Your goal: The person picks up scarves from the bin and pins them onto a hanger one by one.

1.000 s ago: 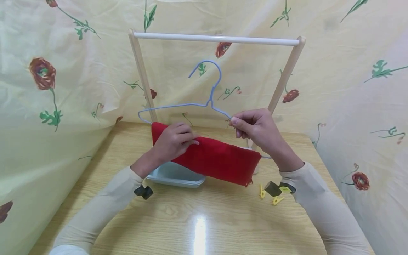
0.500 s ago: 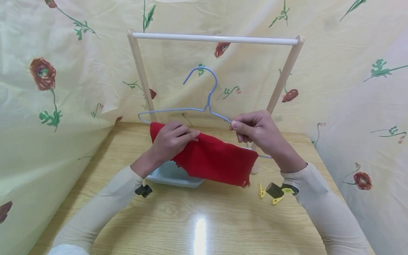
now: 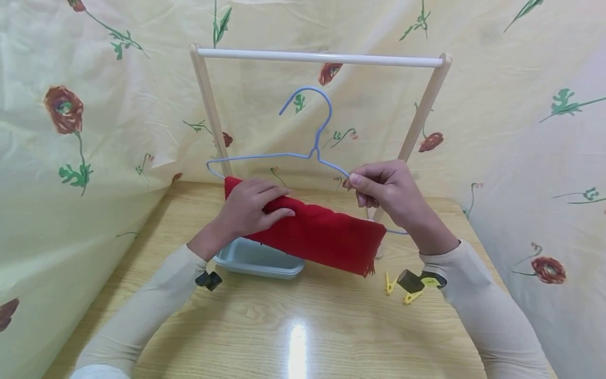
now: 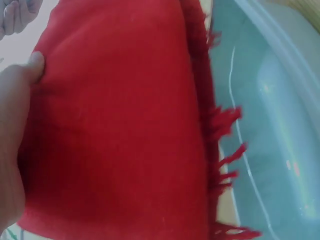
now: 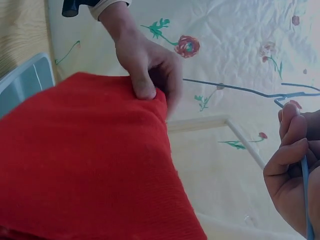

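Observation:
A red scarf (image 3: 326, 239) with fringed ends hangs folded over the lower bar of a blue wire hanger (image 3: 265, 156). My left hand (image 3: 251, 208) grips the scarf near its upper edge, thumb on the near face and fingers over the top, as the right wrist view shows. With thumb and fingers, my right hand (image 3: 390, 192) pinches the hanger's right shoulder wire. The hook points up, in front of the rack and below its rod. In the left wrist view, the scarf (image 4: 120, 120) fills the middle, its fringe (image 4: 225, 150) dangling beside the tub.
Behind the hands stands a rack with a white rod (image 3: 322, 57) and wooden posts (image 3: 423, 113). A pale blue tub (image 3: 258, 271) sits on the wooden table (image 3: 255, 331) below the scarf. Two yellow clothespins (image 3: 390, 284) lie at the right. Flowered cloth surrounds the table.
The hanger dipped and tipped toward me, then rose again, its hook now higher. My left hand has shifted slightly left along the scarf, its thumb more spread. The right hand still pinches the hanger.

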Demonstrator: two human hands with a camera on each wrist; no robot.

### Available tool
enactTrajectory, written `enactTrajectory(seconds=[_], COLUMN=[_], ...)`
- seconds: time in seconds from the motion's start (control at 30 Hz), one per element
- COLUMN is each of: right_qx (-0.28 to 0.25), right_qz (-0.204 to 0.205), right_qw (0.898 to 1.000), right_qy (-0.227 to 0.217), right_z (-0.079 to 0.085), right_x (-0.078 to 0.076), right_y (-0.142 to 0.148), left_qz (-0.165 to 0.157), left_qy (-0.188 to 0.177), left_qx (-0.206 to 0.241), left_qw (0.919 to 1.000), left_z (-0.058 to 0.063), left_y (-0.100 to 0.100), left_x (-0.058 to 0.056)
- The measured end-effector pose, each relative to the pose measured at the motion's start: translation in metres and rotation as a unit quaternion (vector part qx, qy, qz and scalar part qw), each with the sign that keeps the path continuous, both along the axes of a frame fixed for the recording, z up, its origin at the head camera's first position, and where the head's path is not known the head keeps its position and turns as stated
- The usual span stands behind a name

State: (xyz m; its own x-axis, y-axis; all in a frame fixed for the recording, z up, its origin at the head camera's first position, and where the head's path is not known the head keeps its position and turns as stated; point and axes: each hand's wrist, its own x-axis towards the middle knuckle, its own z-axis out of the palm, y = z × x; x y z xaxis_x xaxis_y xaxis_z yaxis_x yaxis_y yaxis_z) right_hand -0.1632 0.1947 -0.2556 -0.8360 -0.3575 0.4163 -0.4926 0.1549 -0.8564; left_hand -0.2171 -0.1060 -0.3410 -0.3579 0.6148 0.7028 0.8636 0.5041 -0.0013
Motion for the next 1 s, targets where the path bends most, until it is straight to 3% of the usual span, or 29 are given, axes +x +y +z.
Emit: enactTrajectory(seconds=[0.1,0.2,0.4,0.57,0.73,0.87,1.0], right_qx=[-0.002,-0.004,0.016,0.032,0.058,0.077,0.085], right_qz=[-0.007,-0.009,-0.020,-0.022,-0.025,-0.018,0.001], right_qw=[1.000,1.000,1.000,0.999,0.998,0.997,0.996], right_qy=[-0.004,-0.008,-0.006,-0.003,0.002,-0.002,0.004], right_z=[0.000,-0.001,-0.002,-0.003,-0.003,-0.005,-0.008], right_x=[-0.002,-0.004,-0.007,-0.010,-0.012,-0.011,-0.009], right_y=[-0.001,-0.001,-0.001,0.000,-0.002,-0.005,-0.005], left_qz=[0.021,0.026,-0.015,-0.056,-0.065,-0.050,-0.017], left_qy=[-0.049,-0.075,-0.061,-0.020,0.017,0.104,0.200], left_qx=[-0.038,-0.068,-0.059,0.000,0.083,0.121,0.089], left_qw=[0.9978,0.9945,0.9963,0.9982,0.9942,0.9859,0.9756], left_z=[0.003,0.005,0.004,-0.001,-0.006,-0.008,-0.006], left_y=[-0.003,-0.006,-0.010,-0.008,-0.002,0.000,-0.002], left_x=[0.001,0.002,0.000,0.000,0.003,0.002,0.001])
